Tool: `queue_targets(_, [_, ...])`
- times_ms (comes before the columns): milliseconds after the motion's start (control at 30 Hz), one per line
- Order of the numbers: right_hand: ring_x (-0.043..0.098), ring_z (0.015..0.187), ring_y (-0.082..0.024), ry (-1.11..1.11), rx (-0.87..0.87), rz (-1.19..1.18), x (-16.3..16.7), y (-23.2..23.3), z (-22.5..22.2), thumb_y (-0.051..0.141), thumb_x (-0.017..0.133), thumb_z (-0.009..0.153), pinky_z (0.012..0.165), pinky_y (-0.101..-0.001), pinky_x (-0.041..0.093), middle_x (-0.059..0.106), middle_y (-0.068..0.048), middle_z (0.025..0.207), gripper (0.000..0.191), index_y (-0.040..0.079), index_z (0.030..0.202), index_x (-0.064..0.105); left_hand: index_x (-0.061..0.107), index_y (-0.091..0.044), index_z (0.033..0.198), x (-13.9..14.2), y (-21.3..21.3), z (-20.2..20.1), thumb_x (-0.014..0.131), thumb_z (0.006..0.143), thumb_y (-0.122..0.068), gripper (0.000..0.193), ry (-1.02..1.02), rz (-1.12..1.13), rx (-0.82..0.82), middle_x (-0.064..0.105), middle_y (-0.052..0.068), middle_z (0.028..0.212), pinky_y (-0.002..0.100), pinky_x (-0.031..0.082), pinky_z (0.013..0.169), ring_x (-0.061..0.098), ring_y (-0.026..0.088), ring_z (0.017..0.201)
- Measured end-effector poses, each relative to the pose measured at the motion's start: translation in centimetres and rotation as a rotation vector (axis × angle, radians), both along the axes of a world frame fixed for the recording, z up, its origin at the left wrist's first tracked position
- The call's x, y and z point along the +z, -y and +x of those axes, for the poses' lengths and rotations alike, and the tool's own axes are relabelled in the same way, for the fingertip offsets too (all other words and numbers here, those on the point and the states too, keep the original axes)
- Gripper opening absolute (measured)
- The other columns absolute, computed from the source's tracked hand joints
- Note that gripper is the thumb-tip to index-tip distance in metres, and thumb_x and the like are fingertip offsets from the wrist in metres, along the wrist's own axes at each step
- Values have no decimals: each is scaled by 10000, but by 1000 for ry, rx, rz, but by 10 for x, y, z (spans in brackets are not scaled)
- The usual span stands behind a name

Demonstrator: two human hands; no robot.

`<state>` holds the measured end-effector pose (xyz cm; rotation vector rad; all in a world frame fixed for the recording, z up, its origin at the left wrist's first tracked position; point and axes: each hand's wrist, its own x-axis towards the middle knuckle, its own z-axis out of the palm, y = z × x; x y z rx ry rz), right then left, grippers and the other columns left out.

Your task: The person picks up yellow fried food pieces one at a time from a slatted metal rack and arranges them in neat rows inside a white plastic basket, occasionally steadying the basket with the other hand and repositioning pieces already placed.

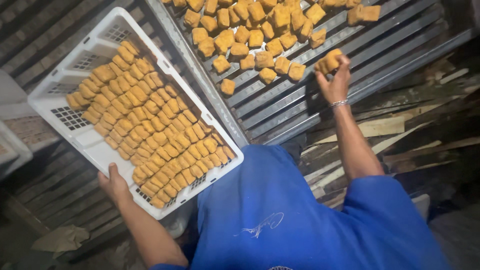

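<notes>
- Step in hand, as I read it: moving fried golden cubes off the slatted rack (380, 55) into the white crate (85, 140), a handful at a time
- Right hand (336, 82) is out over the rack's lower right part, fingers clamped on a small clump of cubes (327, 61); wrist has a thin bracelet (339, 103)
- Left hand (114, 184) grips the crate's near rim from below, fingers curled shut on the edge, crate tilted and held off the floor
- Crate is to the left of the rack, just beside its metal edge; its rows of cubes (150, 130) are packed tight on edge, running diagonally, filling most of the tray
- Bare strip of crate floor shows along the left and lower-left side, so there's room left
- Loose cubes (250, 35) on the rack sit scattered in the upper middle, a few strays nearer the edge, e.g. one (228, 86) close to the crate
- Next move, judged: carry the held clump across to the crate and set it upright against an existing row; calls for a light squeeze, cubes look soft, and the crate kept steady so rows don't slump
- Risk: dropping pieces between rack slats or over the crate rim
- Blue shirt (280, 210) fills the lower frame; wood scraps (390, 130) lie on the right
</notes>
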<state>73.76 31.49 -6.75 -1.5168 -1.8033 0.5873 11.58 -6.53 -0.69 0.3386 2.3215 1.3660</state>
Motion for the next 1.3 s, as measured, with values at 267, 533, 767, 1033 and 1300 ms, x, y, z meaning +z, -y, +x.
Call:
queue_targets(267, [581, 1144, -460, 107, 465, 169, -11, -21, -14, -21, 865, 732, 993, -518, 504, 545, -230, 1274, 771, 78, 1342, 404, 605, 77, 1199, 5, -1, 6, 631, 1012, -206, 340, -61, -91, 26, 689, 154, 1149, 354, 508, 900, 640, 206, 1002])
queue_targets(533, [554, 1190, -487, 236, 538, -55, -25, -20, -32, 84, 881, 780, 1017, -517, 501, 468, -305, 1438, 803, 128, 1427, 408, 593, 57, 1241, -5, -1, -2, 610, 986, -176, 346, -14, -8, 11, 679, 140, 1187, 340, 515, 902, 641, 198, 1023])
queue_targets(767, [540, 1274, -474, 45, 372, 275, -23, -28, -55, 61, 942, 789, 1079, -558, 487, 494, -251, 1403, 981, 170, 1510, 284, 590, 83, 1262, -4, 0, 0, 619, 988, -186, 385, -56, -23, -2, 681, 156, 1215, 352, 515, 936, 647, 212, 1061])
queue_targets(1033, [512, 1319, -504, 74, 583, 196, -23, -33, -97, 25, 928, 721, 1074, -527, 501, 437, -307, 1481, 1108, 187, 1570, 234, 595, 64, 1242, -1, -2, 2, 610, 985, -177, 353, -53, -65, 22, 683, 136, 1179, 341, 508, 920, 641, 194, 1029])
queue_targets(1300, [569, 1299, -466, -57, 290, 249, -11, -2, -112, 54, 931, 825, 1072, -474, 526, 441, -272, 1482, 1048, 181, 1585, 220, 611, 55, 1212, 1, -3, 5, 620, 975, -177, 332, -33, -51, 39, 692, 126, 1140, 345, 512, 898, 641, 192, 992])
